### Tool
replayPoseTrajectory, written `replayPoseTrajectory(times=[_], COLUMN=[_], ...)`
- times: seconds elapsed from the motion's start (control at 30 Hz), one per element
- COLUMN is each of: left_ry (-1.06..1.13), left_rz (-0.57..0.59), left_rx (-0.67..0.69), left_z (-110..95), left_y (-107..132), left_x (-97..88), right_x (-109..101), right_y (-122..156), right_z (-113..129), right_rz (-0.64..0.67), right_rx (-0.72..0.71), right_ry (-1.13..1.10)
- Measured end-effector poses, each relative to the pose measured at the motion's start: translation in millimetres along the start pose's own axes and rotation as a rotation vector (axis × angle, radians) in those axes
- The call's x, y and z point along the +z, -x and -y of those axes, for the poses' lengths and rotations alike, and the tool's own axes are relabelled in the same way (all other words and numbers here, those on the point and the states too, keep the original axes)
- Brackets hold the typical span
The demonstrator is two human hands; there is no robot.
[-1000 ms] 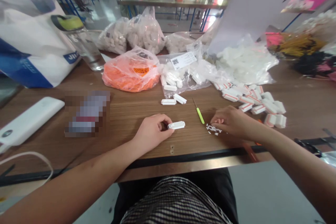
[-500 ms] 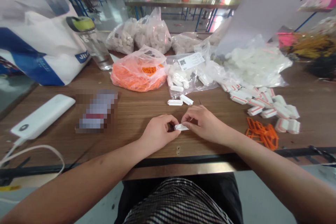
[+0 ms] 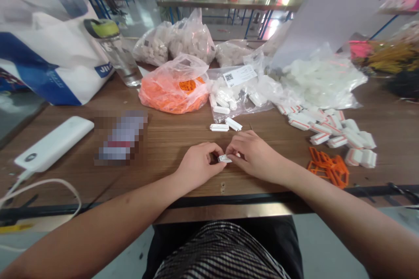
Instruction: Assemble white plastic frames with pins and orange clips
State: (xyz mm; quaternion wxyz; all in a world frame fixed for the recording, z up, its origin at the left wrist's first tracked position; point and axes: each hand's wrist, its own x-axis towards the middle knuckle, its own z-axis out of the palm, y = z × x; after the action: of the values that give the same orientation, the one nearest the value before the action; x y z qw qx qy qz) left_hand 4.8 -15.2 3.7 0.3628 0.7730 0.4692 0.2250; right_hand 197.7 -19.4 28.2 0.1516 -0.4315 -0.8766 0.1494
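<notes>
My left hand (image 3: 198, 165) is closed around the left end of a small white plastic connector (image 3: 224, 158), just above the wooden table (image 3: 170, 139) near its front edge. My right hand (image 3: 253, 154) meets it from the right, fingers pinched against the connector's other end; whatever else those fingers hold is hidden. Two loose white connectors (image 3: 225, 126) lie just beyond my hands. A heap of white connectors with red stripes (image 3: 330, 128) lies to the right, with a cluster of orange plastic clips (image 3: 329, 168) in front of it.
A clear bag of orange parts (image 3: 173, 89) and several clear bags of white parts (image 3: 229, 91) sit behind my hands. A white power bank (image 3: 54, 141) with cable lies at left, near a drinking bottle (image 3: 118, 52) and a white-blue bag (image 3: 49, 61).
My right hand has moved left from a scatter of tiny white pieces to the connector in my left hand. Over the last half second both hands stay nearly still.
</notes>
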Motion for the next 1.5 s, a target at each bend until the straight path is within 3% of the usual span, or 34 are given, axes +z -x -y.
replayPoseTrajectory(times=[0.2, 0.4, 0.53, 0.63, 0.67, 0.77, 0.9, 1.13, 1.27, 1.4, 1.5], left_ry=[0.001, -0.004, 0.007, 0.006, 0.004, -0.005, -0.005, -0.016, -0.02, -0.023, -0.022], left_rz=[-0.006, -0.016, -0.008, -0.001, 0.001, 0.006, 0.006, 0.001, 0.009, 0.002, 0.0], left_rx=[0.0, 0.007, 0.008, -0.002, -0.008, -0.017, -0.002, 0.008, 0.012, 0.019, 0.015], left_z=[0.2, 1.4, 3.3, 3.3, 3.1, 2.7, 4.1, 5.0, 3.8, 2.9, 2.9], left_y=[-0.1, -0.5, -1.0, -1.1, -1.1, -1.5, -2.3, -1.7, -1.0, -1.5, -2.3], left_x=[0.6, 1.6, 1.2, 0.8, 0.7, 0.4, 0.1, -0.4, -1.3, -1.3, -0.8], right_x=[1.1, 13.6, 6.1, -13.4, -20.7, -37.5, -41.5, -32.8, -31.3, -32.7, -33.3], right_y=[10.7, 23.2, 27.9, 40.8, 46.5, 62.7, 70.0, 60.5, 59.9, 66.3, 72.8], right_z=[8.8, 19.9, 11.9, -10.2, -19.3, -43.7, -56.3, -46.9, -47.9, -56.1, -60.3], right_rz=[-0.071, -0.178, -0.226, -0.353, -0.337, -0.114, 0.081, 0.09, 0.114, 0.067, 0.018], right_rx=[-0.095, -0.076, -0.06, 0.08, 0.159, 0.361, 0.452, 0.388, 0.503, 0.619, 0.602], right_ry=[0.18, 0.321, 0.2, 0.078, 0.062, -0.003, -0.11, 0.044, 0.164, 0.054, -0.048])
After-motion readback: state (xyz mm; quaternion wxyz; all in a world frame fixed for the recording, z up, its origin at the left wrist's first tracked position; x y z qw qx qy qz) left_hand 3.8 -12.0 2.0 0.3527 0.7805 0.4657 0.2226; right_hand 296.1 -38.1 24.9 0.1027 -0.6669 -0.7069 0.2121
